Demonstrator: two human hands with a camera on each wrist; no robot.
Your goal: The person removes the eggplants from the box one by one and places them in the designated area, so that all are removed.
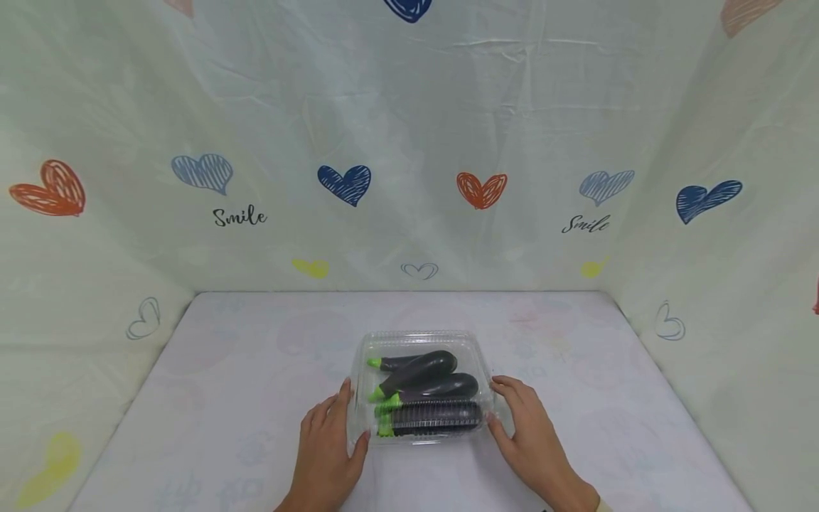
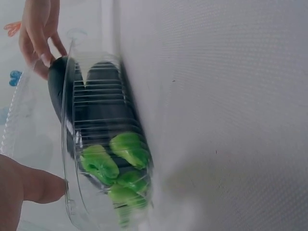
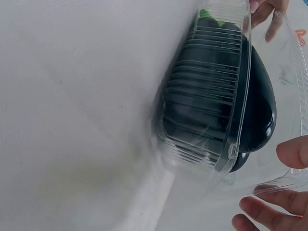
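A clear plastic clamshell box (image 1: 419, 439) with ribbed walls sits on the table in front of me. Several dark purple eggplants (image 1: 425, 373) with green stem ends lie in it, the stems toward the left. My left hand (image 1: 326, 444) is at the box's left side, fingers extended along it and thumb by the front left corner. On the opposite side, my right hand (image 1: 534, 441) has its fingertips and thumb right at the box's edge. The left wrist view shows the left thumb (image 2: 43, 186) against the rim. Green stem ends (image 2: 127, 149) show through the ribbed wall there.
A white table (image 1: 256, 370) with faint prints extends around the box. Pale cloth walls (image 1: 416, 128) printed with hearts and the word Smile enclose it at the back and both sides.
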